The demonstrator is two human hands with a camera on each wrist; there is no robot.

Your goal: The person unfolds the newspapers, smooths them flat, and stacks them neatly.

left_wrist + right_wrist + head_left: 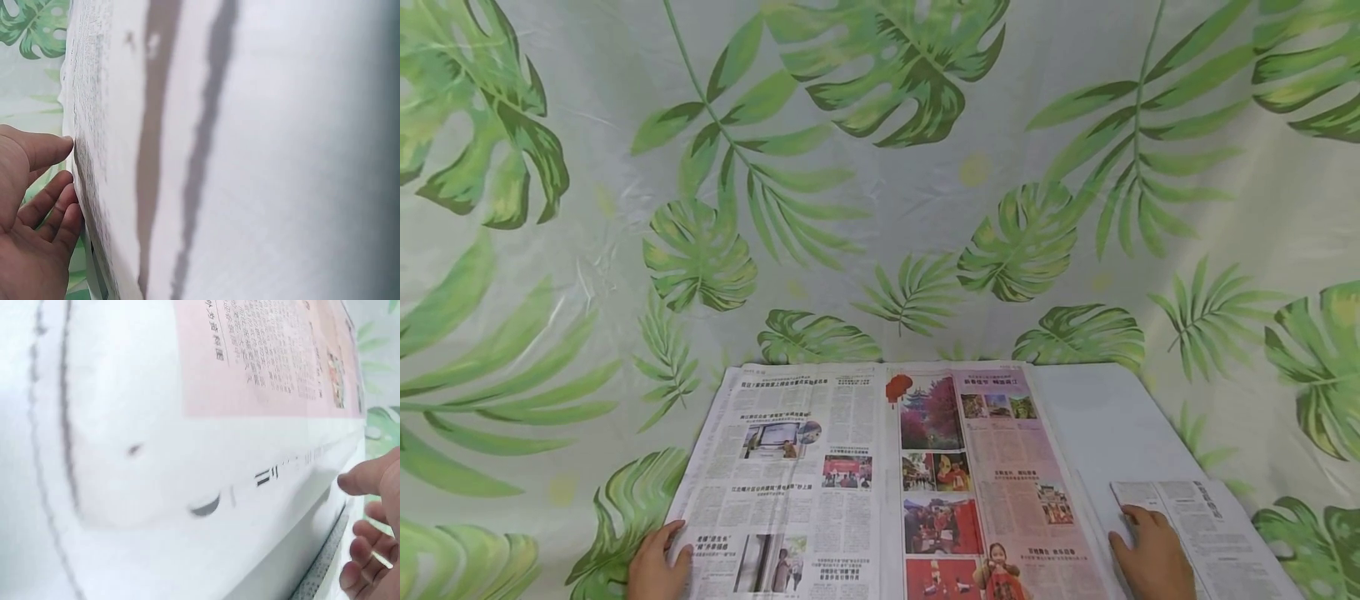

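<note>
A newspaper (850, 500) lies spread out with its pages facing up, black print on the left page and red and pink photos on the right. My left hand (658, 562) is at its lower left edge. In the left wrist view, the thumb (59, 147) and fingertips (70, 215) meet the paper's edge, loosely bent. My right hand (1152, 554) rests beyond the newspaper's lower right edge, over a smaller newspaper piece (1217, 533). Its thumb and fingers are spread apart in the right wrist view, with the thumb (359, 480) close to the page margin.
A white board (1093, 425) shows to the right of the spread pages, under the smaller piece. Around everything runs a pale sheet (917, 208) printed with green leaves, rising behind the newspaper's far edge.
</note>
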